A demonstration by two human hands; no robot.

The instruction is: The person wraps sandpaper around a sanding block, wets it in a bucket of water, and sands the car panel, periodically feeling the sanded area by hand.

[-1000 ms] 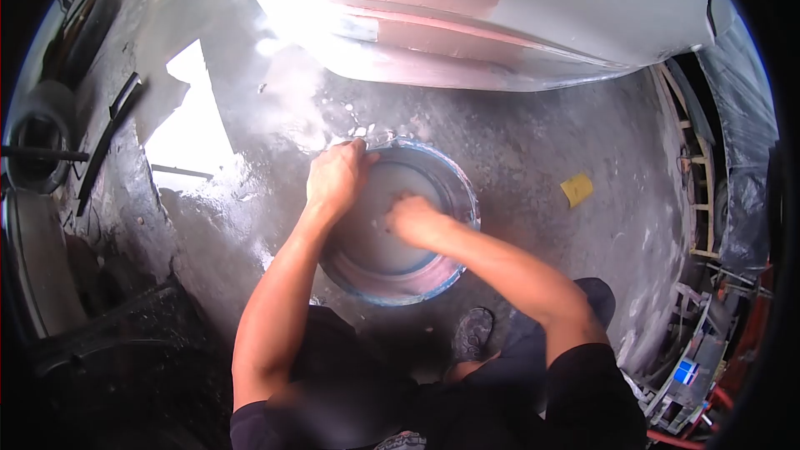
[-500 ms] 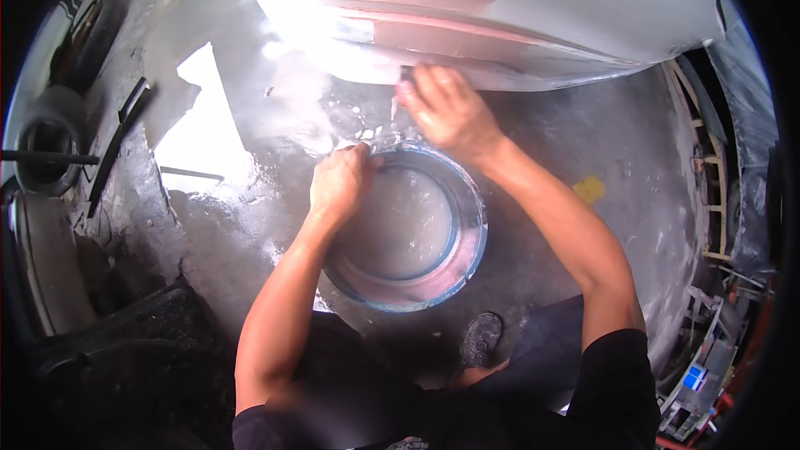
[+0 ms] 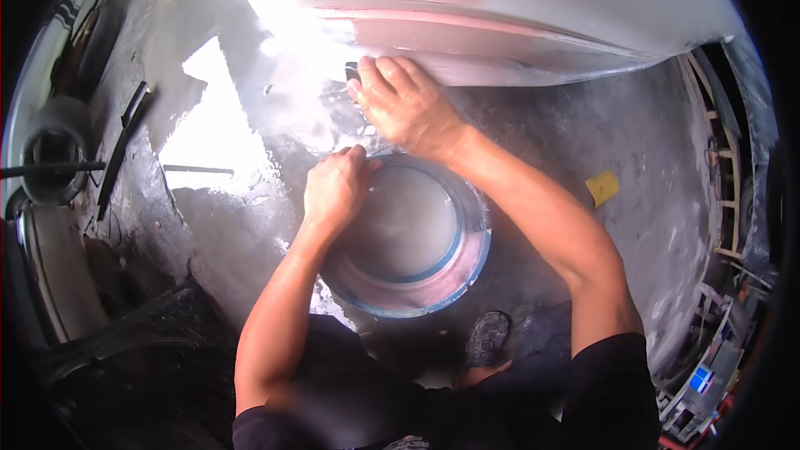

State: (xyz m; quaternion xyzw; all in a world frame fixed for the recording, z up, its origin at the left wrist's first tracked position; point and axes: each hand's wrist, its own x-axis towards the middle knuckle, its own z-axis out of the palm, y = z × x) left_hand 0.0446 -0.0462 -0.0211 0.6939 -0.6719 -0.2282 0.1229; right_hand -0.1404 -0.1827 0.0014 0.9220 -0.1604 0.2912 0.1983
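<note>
My right hand point(image 3: 410, 108) is closed around a small black sanding block point(image 3: 352, 72), pressed to the lower edge of a white car body panel point(image 3: 583, 12). The panel carries pinkish filler patches and a ridge line, and looks wet. Below it, a round tub point(image 3: 454, 287) with a blue rim holds cloudy, greyish water. My left hand point(image 3: 335, 187) grips the tub's upper-left rim, its fingers curled over the edge.
Wet floor point(image 3: 250, 225) with bright glare surrounds the tub. A yellow piece point(image 3: 602, 188) lies to the right. On the left are a tyre point(image 3: 57, 146) and a black strip point(image 3: 123, 150). Wooden slats point(image 3: 727, 175) and a cluttered rack point(image 3: 708, 375) line the right side.
My right hand has slid left along the panel's lower edge with the sanding block. My left hand stays on the tub rim. The view has shifted slightly.
</note>
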